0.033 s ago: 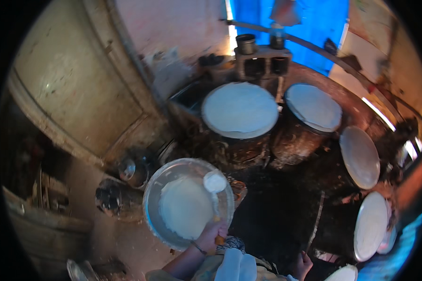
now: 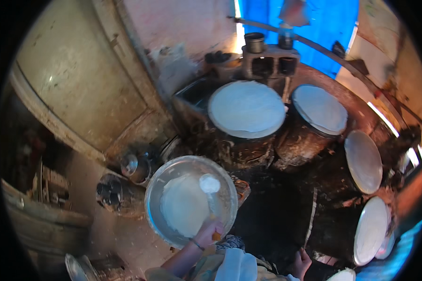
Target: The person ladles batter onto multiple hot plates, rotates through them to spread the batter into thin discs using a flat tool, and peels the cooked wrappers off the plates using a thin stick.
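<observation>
My left hand (image 2: 209, 232) is closed round the wooden-ended handle of a ladle (image 2: 210, 183). The ladle's white-coated bowl is over a wide metal basin (image 2: 153, 217) of white batter (image 2: 183, 205); whether it touches the batter I cannot tell. At the lower right, my right hand (image 2: 302, 263) grips a long, thin, pale stick (image 2: 311, 219) that points away from me over a dark area. Beyond the basin, two round griddles carry pale sheets: a large sheet (image 2: 246, 109) and a smaller sheet (image 2: 320, 108).
Along the right stand a bare-looking round plate (image 2: 363, 161) and a white-covered round griddle (image 2: 371, 230); part of another white round (image 2: 343, 275) shows at the bottom edge. Left of the basin are metal pots (image 2: 136, 167). A metal pot (image 2: 254, 42) sits on a block (image 2: 270, 61) at the back.
The ladle and my left hand have shifted slightly left within the basin. The stick in my right hand has tilted a little to the left. The whole view has shifted slightly.
</observation>
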Motion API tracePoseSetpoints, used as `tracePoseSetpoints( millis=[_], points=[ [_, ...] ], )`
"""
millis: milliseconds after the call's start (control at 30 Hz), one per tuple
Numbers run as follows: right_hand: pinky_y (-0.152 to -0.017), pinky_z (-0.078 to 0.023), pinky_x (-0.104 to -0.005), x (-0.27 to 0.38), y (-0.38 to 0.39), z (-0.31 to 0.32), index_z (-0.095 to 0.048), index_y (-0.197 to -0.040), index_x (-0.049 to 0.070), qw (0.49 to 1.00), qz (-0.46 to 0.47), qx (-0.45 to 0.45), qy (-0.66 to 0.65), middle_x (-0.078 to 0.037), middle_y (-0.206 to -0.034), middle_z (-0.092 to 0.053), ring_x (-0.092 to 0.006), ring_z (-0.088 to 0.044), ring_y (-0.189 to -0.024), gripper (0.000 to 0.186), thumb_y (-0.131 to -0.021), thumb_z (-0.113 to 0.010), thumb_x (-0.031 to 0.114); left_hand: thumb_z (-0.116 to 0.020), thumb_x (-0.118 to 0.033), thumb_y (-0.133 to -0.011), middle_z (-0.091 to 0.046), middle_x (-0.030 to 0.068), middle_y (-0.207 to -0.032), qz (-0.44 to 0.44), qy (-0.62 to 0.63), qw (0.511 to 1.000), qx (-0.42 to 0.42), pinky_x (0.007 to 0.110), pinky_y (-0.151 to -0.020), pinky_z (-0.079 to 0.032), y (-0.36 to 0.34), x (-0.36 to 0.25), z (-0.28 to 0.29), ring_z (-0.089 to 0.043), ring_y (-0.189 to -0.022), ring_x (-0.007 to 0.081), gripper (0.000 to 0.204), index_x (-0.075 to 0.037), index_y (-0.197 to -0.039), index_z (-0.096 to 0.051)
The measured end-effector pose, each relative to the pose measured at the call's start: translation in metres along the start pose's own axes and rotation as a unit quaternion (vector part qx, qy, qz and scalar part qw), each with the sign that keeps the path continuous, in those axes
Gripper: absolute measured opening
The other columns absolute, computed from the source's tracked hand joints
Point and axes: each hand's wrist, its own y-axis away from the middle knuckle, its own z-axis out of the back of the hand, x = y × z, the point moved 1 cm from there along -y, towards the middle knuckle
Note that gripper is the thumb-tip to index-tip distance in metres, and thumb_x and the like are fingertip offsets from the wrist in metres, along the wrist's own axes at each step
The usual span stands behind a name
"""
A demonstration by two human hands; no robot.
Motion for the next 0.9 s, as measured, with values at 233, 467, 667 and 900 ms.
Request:
tracePoseSetpoints(
  millis=[233, 467, 667, 900],
  points=[
    [-0.057, -0.044, -0.037, 0.15, -0.036, -0.193, -0.06, -0.114, 0.012, 0.837, 0.315, 0.318, 0.315, -0.013, -0.074, -0.051, -0.0288, -0.056, -0.067, 0.041, -0.075, -0.059, 0.001, -0.042, -0.012, -0.086, -0.058, 0.0223, -0.086, -0.031, -0.71, 0.636, -0.301, 0.042, -0.067, -0.048, -0.064, -0.059, 0.122, -0.06, -0.075, 0.0335, 0.018, 0.003, -0.098, -0.044],
    [-0.064, -0.052, -0.037, 0.151, -0.024, -0.363, -0.063, -0.092, 0.009, 0.448, 0.388, 0.427, 0.683, -0.012, -0.086, -0.063, -0.0301, -0.064, -0.08, 0.016, -0.08, -0.055, 0.014, -0.042, -0.014, -0.086, -0.06, 0.0222, -0.091, 0.123, -0.633, 0.705, -0.295, 0.045, -0.072, -0.046, 0.007, -0.028, 0.162, -0.061, -0.083, 0.0335, 0.02, -0.002, -0.101, -0.047],
    [-0.063, -0.054, -0.0373, 0.159, 0.016, -0.359, -0.066, -0.087, 0.008, 0.372, 0.393, 0.537, 0.647, -0.011, -0.089, -0.067, -0.0256, -0.067, -0.081, 0.016, -0.078, -0.055, 0.013, -0.059, -0.02, -0.077, -0.063, 0.0163, -0.082, 0.026, -0.694, 0.715, -0.076, 0.032, -0.062, -0.048, 0.009, 0.064, 0.193, -0.062, -0.073, 0.0219, 0.022, 0.0, -0.086, -0.06],
    [-0.078, -0.05, -0.0418, 0.179, -0.003, -0.302, -0.064, -0.092, 0.003, 0.446, 0.27, 0.554, 0.649, -0.017, -0.093, -0.063, -0.0328, -0.062, -0.089, 0.019, -0.081, -0.051, 0.01, -0.049, -0.013, -0.087, -0.048, -0.0007, -0.056, 0.203, 0.324, 0.909, 0.167, 0.023, -0.047, -0.041, -0.03, 0.074, 0.092, -0.046, -0.048, 0.0093, 0.019, -0.005, -0.07, -0.055]
  ],
)
